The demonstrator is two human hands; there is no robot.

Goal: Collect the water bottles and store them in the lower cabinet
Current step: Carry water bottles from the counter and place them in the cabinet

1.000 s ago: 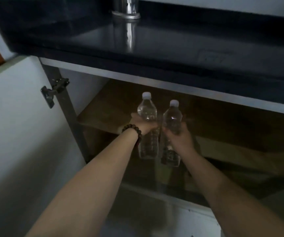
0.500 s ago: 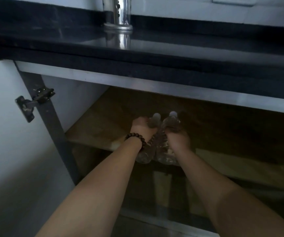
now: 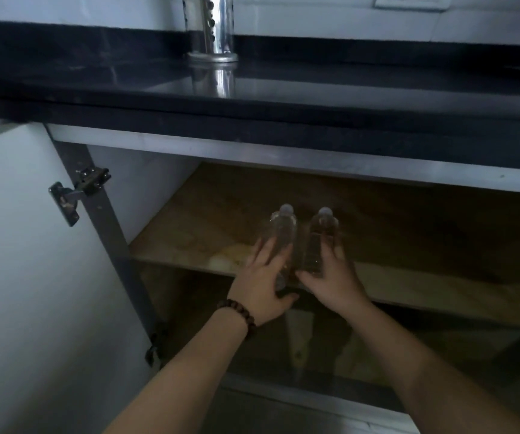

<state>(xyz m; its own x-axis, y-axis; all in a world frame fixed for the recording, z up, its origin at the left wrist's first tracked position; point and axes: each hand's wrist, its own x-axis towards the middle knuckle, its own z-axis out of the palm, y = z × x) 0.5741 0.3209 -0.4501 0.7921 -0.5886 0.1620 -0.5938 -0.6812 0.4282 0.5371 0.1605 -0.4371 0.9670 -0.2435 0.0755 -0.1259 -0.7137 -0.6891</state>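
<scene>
Two clear water bottles with white caps stand upright side by side on the wooden middle shelf [image 3: 189, 233] of the open lower cabinet. My left hand [image 3: 261, 283], with a bead bracelet on the wrist, lies with spread fingers against the lower part of the left bottle [image 3: 280, 227]. Beside it, my right hand [image 3: 335, 280] has loosened its fingers around the base of the right bottle [image 3: 322, 230], thumb on one side and fingers on the other. Both bottle bases are partly hidden by my hands.
The white cabinet door [image 3: 27, 245] hangs open at the left on a metal hinge [image 3: 77, 192]. A black countertop [image 3: 283, 98] overhangs the cabinet, and a shiny metal cylinder [image 3: 210, 26] stands on it. Below the shelf lies a dark lower compartment [image 3: 377, 349].
Both hands carried the bottles forward into the cabinet and stood them upright on the shelf. The fingers have since opened from a firm grip and drawn back a little.
</scene>
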